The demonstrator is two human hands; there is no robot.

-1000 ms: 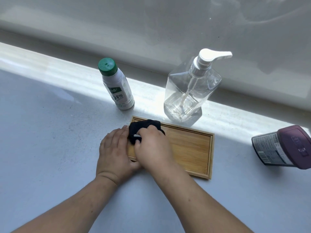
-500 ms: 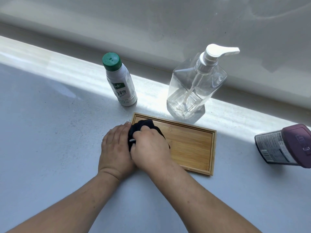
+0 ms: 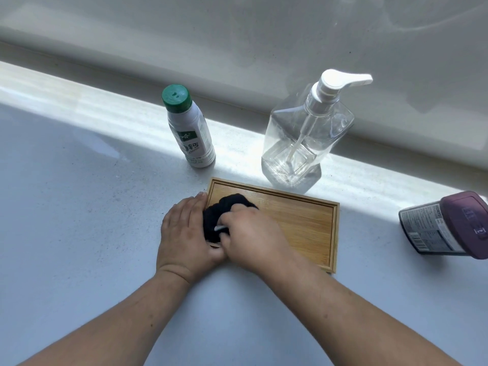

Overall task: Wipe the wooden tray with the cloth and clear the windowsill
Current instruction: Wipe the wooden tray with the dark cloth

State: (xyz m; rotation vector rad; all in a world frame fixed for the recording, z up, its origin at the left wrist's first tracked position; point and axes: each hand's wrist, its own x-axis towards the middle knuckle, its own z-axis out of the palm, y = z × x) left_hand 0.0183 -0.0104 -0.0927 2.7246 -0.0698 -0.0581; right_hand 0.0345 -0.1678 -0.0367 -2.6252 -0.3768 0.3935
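Black and soft, the cloth is bunched and pressed on the wooden tray at its left end by the right hand, while that stiff, light tray's left rim is steadied by the flat left hand.

Two hands are in view: the left hand and the right hand. There is one wooden tray and one black cloth. Three containers are on the windowsill. Two of them stand upright: one white bottle with a green cap and one clear pump bottle with a white pump head. The third, one dark jar with a purple lid, lies on its side. That makes one tray, one cloth, two bottles and one jar: five loose things in all.
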